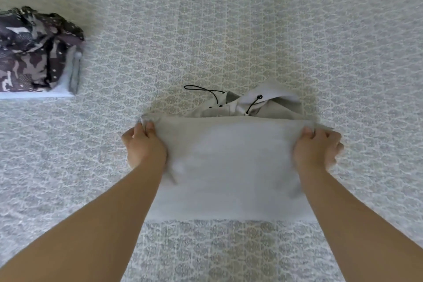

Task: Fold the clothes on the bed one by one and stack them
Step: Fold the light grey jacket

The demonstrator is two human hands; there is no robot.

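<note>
The left hand (pixel 143 144) and right hand (pixel 317 146) each clamp curled fingers on a far corner of the grey hoodie (pixel 229 167). Patterned bedspread (pixel 297 30) lies open all round it, the folded stack (pixel 36 52) well apart at far left.

no readable text (anywhere at all)

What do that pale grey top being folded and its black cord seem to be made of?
The grey hooded top looks like soft, matte knit fabric, perhaps cotton jersey: it drapes and bunches where both hands grip it. Motion blur hides the weave. The black drawcord looks like thin, smooth elastic or braided cord, with a small dark stopper, probably plastic.
</note>
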